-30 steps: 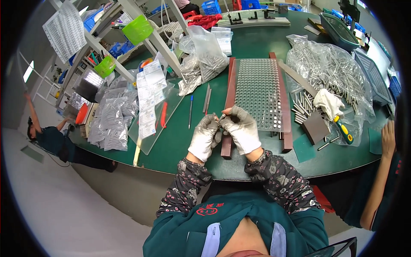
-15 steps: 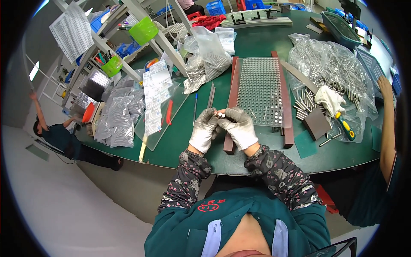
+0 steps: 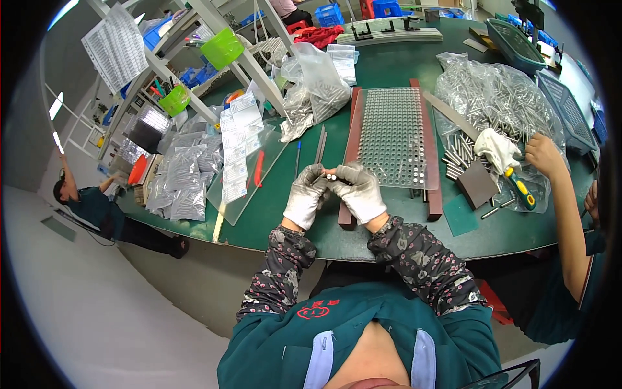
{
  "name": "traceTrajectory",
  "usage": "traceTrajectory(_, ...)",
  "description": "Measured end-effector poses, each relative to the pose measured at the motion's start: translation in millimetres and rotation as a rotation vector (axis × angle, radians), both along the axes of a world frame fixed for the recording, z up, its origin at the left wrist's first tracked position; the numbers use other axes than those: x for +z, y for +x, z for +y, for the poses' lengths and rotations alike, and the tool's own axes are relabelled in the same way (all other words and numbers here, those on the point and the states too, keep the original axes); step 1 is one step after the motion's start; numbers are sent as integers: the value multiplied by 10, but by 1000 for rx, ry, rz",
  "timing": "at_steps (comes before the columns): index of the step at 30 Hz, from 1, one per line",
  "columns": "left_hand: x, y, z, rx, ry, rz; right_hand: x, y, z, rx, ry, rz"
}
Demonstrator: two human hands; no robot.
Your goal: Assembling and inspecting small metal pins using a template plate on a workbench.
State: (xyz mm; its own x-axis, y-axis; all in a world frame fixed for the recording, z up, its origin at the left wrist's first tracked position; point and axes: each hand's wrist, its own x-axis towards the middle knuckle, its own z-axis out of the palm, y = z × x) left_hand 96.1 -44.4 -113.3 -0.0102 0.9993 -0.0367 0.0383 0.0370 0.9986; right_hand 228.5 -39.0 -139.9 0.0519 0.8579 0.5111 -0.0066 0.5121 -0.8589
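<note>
Head view is showing both gloved hands meeting above the near edge of the green tabletop (image 3: 389, 71). The left hand (image 3: 304, 198) and right hand (image 3: 359, 192) are each pinching, grip closed, a small silver pin (image 3: 331, 176) between fingertips, just beside the perforated metal plate (image 3: 393, 136) in its brown frame. Open green surface is lying left of the hands. Clear bags of metal parts (image 3: 184, 175) are sitting far left; a large clear bag of pins (image 3: 499, 104) is sitting right.
</note>
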Motion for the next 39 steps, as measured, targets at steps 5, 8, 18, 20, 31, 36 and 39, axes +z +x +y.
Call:
traceTrajectory(5, -6, -22, -6, 2, -39, 46, -24, -3, 11, -8, 9, -9)
traceTrajectory(8, 12, -4, -25, 30, -41, 57, -28, -13, 8, -9, 25, 2)
traceTrajectory(18, -8, -7, -33, 46, -25, 67, -67, -19, 20, 6, -10, 20)
traceTrajectory(20, -17, -23, -30, 39, -25, 71, -46, -15, 16, 21, -19, 17)
traceTrajectory(31, -14, 32, -85, -16, 42, -126, -71, 1, 43, 123, -226, 156)
traceTrajectory(36, -81, -84, -50, -202, 154, -366, 6, 17, -34, 72, -129, 78)
traceTrajectory(39, 36, -91, -20, -100, -79, -43, 0, 43, -9, 116, -216, 123)
